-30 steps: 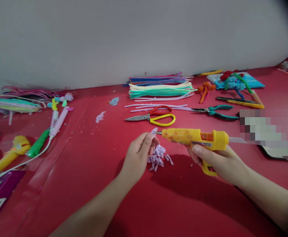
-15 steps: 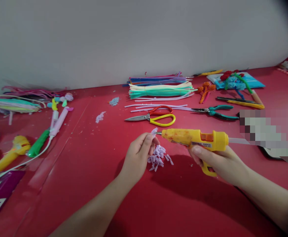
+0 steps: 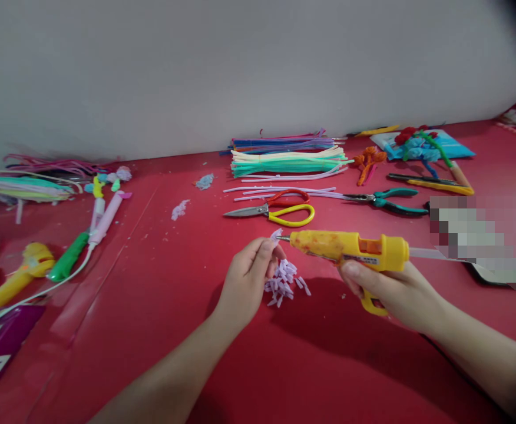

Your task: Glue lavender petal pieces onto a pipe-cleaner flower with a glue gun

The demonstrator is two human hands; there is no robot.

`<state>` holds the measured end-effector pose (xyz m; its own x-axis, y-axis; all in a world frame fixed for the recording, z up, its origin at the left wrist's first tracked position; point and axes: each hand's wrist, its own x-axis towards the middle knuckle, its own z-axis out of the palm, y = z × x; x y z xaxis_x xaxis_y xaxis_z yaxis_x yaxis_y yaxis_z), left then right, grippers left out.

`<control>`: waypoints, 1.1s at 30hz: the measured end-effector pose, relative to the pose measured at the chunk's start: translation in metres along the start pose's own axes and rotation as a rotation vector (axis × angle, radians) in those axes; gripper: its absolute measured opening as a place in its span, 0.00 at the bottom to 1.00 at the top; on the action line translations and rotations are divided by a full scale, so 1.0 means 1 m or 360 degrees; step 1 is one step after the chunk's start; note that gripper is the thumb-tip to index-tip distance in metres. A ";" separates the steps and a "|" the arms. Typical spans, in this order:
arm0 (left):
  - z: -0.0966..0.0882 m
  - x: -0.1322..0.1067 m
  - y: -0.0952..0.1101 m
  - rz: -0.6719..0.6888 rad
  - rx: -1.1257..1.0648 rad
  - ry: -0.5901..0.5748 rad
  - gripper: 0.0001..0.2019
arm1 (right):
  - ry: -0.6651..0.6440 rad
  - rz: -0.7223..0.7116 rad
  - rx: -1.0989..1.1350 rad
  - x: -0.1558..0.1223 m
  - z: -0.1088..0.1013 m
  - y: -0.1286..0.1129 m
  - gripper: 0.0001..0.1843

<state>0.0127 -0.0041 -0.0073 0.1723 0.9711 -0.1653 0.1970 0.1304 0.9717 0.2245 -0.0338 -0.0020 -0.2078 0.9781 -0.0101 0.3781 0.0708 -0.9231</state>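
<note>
My right hand [image 3: 381, 282] is wrapped round the handle of a yellow hot glue gun [image 3: 328, 244], which points left with a clear glue stick [image 3: 430, 253] out of its back. The metal nozzle meets a small lilac pipe cleaner piece [image 3: 276, 235], pinched between the thumb and fingers of my left hand [image 3: 251, 265]. Below the left fingertips lies a pile of short lilac pipe cleaner pieces [image 3: 282, 282], partly hidden by the hand. Just beyond the glue gun are scissors [image 3: 267, 211] with one red and one yellow handle.
Teal-handled pliers [image 3: 384, 200] lie on the red table [image 3: 152, 341], beside loose lilac pipe cleaners [image 3: 284, 191]. Bundled pipe cleaners [image 3: 288, 160] line the wall. At left are another yellow glue gun [image 3: 19, 274], a pink tool with a white cord [image 3: 108, 218] and a purple power strip [image 3: 8, 347].
</note>
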 end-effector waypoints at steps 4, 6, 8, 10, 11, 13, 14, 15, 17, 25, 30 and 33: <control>0.000 -0.001 0.000 0.0052 0.0111 0.0026 0.16 | -0.0011 -0.0091 -0.0176 -0.002 0.002 -0.004 0.19; 0.000 -0.002 0.001 0.0101 0.0185 0.0059 0.16 | 0.0018 -0.0156 -0.0375 -0.002 0.003 -0.006 0.17; -0.001 -0.001 0.002 0.0131 0.0225 0.0088 0.16 | 0.0067 -0.0245 -0.0650 0.000 0.003 -0.007 0.16; -0.003 0.001 0.003 0.0129 0.0224 0.0118 0.16 | 0.0110 -0.0373 -0.0951 0.003 0.000 -0.007 0.14; -0.005 0.002 0.003 0.0122 0.0212 0.0137 0.16 | 0.0112 -0.0417 -0.1087 0.004 -0.002 -0.006 0.11; -0.008 0.005 0.003 0.0113 0.0186 0.0170 0.16 | 0.0042 -0.0429 -0.1304 0.006 -0.006 -0.003 0.06; -0.009 0.006 0.004 0.0116 0.0174 0.0181 0.16 | -0.0024 -0.0400 -0.1394 0.007 -0.008 0.001 0.05; -0.010 0.007 0.004 0.0118 0.0160 0.0186 0.15 | -0.0097 -0.0362 -0.1473 0.006 -0.011 0.005 0.06; -0.011 0.007 0.005 0.0118 0.0145 0.0180 0.15 | -0.0238 -0.0298 -0.1593 0.005 -0.018 0.015 0.10; -0.007 0.004 0.004 0.0038 0.0201 0.0025 0.14 | -0.0251 -0.0381 -0.1538 0.006 -0.038 0.011 0.14; -0.005 0.002 0.009 0.0060 0.0122 -0.0056 0.11 | -0.0379 -0.0579 -0.1327 0.016 0.002 -0.015 0.06; -0.004 0.000 0.011 0.0067 0.0095 -0.0043 0.11 | -0.0399 -0.0735 -0.1519 0.019 0.028 -0.014 0.06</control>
<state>0.0108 -0.0021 0.0046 0.2077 0.9696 -0.1295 0.2458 0.0764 0.9663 0.1897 -0.0212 -0.0003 -0.6467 0.7582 0.0831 0.7386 0.6497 -0.1799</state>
